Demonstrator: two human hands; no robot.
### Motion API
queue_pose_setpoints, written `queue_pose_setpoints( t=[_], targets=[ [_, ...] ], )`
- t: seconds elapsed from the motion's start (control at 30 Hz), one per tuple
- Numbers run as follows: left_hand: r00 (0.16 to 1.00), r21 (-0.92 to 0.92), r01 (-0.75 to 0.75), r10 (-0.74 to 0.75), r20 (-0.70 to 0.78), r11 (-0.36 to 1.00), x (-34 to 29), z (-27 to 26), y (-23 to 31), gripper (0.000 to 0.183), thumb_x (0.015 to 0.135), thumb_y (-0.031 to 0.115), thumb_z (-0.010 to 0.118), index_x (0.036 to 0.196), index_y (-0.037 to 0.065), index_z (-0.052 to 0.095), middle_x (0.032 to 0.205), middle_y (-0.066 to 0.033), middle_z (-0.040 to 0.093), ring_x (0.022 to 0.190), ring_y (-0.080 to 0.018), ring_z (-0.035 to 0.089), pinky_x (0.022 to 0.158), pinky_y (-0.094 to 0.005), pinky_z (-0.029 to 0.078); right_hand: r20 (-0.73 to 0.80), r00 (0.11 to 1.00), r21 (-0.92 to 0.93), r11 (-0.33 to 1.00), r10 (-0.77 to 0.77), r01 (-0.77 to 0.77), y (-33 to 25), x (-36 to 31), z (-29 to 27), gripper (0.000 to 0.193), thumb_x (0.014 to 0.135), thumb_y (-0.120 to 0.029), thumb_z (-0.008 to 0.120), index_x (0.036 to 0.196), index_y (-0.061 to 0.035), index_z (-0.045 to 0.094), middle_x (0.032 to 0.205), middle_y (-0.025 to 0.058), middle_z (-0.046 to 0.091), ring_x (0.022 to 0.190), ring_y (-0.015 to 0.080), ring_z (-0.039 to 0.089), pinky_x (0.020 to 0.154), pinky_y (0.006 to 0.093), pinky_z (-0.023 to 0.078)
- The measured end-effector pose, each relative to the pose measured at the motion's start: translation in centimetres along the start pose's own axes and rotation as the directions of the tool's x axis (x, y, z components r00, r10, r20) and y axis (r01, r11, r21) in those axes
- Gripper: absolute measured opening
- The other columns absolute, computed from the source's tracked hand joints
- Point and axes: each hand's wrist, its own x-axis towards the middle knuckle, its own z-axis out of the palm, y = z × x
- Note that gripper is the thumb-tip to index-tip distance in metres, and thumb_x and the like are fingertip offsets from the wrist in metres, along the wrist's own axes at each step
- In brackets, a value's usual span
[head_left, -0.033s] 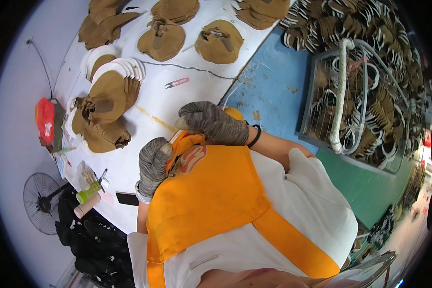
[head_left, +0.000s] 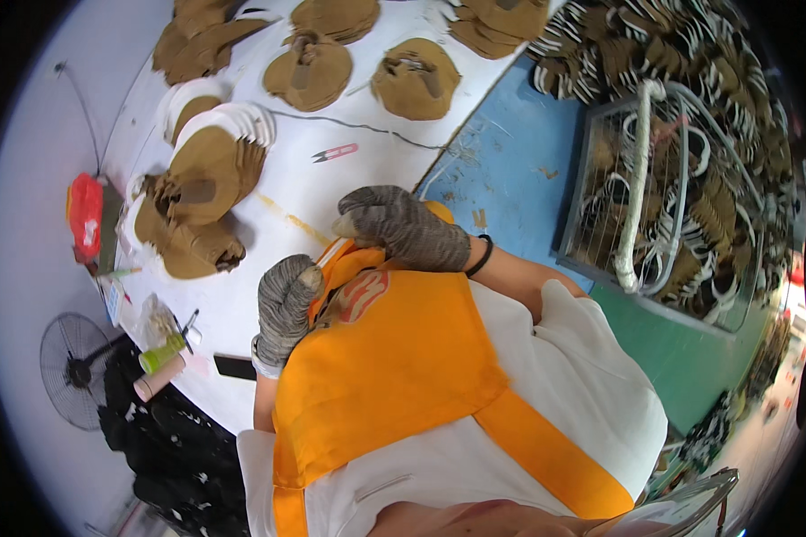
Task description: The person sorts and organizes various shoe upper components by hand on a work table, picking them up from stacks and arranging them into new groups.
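Holding apron cloth: both hands are on the orange apron (head_left: 394,358), which lies on the wearer's side of the pink snips (head_left: 335,153), worn over a white shirt (head_left: 564,358).
Left hand: the left hand (head_left: 287,309), in a grey knit glove, is nearer the wearer than the snips and a little to their left, its fingers curled on the apron's gathered edge.
Right hand: the right hand (head_left: 398,228), gloved alike, is nearer the wearer than the snips and to their right, bent over the same cloth; the two stand close but apart, orange folds between them. Whether anything small is tucked in those folds, I cannot tell.
Step in hand: judging by the grip, a bunching or handling of the apron's edge; no brown piece appears to be held.
Next move's demand: in my judgement, taking up the snips would need one hand to let go of the cloth and reach away from the body.
Snips: flat on the white worktop (head_left: 304,192), blades to the left.
Cord: a dark cord (head_left: 367,130) runs just beyond the snips.
Brown pieces: a rounded piece (head_left: 415,79) lies beyond the snips to the right; a second piece (head_left: 307,76) beyond and slightly left; a brown-and-white pile (head_left: 206,174) well to their left.
Phone-like slab: a black slab (head_left: 235,367) lies left of the snips, toward the wearer.
Wire trolley: the loaded trolley (head_left: 634,188) stands well right of the snips.
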Motion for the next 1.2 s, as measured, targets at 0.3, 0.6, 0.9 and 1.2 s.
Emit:
queue_pose_setpoints(
  t=[0.3, 0.6, 0.9, 1.2],
  targets=[
    [0.982, -0.736, -0.188, 0.111, -0.152, 0.651, 4.9, 0.2, 1.0, 0.029, 0.096, 0.031, 0.052, 0.104, 0.003, 0.057, 0.09, -0.0016, 0.054, 0.084, -0.012, 0.049, 0.081, -0.0281, 0.042, 0.06, 0.881, 0.736, 0.576, 0.47, -0.357, 0.3, 5.6, -1.5, 0.027, 0.095, -0.018, 0.054, 0.114, 0.0004, 0.057, 0.092, 0.0046, 0.059, 0.082, 0.013, 0.055, 0.079, 0.0244, 0.046],
    [0.932, -0.178, -0.22, 0.153, -0.327, 0.959, 4.3, -0.5, 2.3, 0.028, 0.092, 0.013, 0.06, 0.117, 0.001, 0.061, 0.106, -0.0065, 0.064, 0.095, -0.0119, 0.059, 0.086, -0.0254, 0.047, 0.105, 0.916, 0.264, 0.878, 0.386, -0.4, -1.3, 6.7, 2.3, 0.023, 0.094, -0.014, 0.056, 0.111, 0.0008, 0.06, 0.098, 0.0082, 0.066, 0.088, 0.0146, 0.06, 0.08, 0.0284, 0.049],
    [0.932, -0.12, -0.08, 0.032, -0.36, 0.99, 2.9, -2.0, 1.1, 0.026, 0.092, 0.019, 0.061, 0.11, 0.001, 0.067, 0.096, -0.0062, 0.07, 0.086, -0.0108, 0.061, 0.082, -0.0247, 0.049, 0.258, 0.908, -0.252, 0.93, 0.329, -0.266, -1.3, 5.7, 1.7, 0.019, 0.089, -0.017, 0.06, 0.099, -0.0025, 0.068, 0.093, 0.0143, 0.067, 0.084, 0.0305, 0.065, 0.074, 0.0351, 0.051],
    [0.99, -0.276, -0.019, -0.02, -0.137, 0.961, 1.6, -2.3, -0.1, 0.035, 0.087, 0.027, 0.065, 0.111, 0.002, 0.065, 0.105, -0.0063, 0.066, 0.095, -0.0125, 0.057, 0.088, -0.0268, 0.044, 0.069, 0.942, 0.129, 0.933, 0.33, -0.336, 0.3, 5.1, 0.4, 0.016, 0.095, -0.013, 0.05, 0.089, 0.001, 0.054, 0.083, 0.0121, 0.055, 0.077, 0.0256, 0.055, 0.074, 0.0337, 0.046]
  ],
)
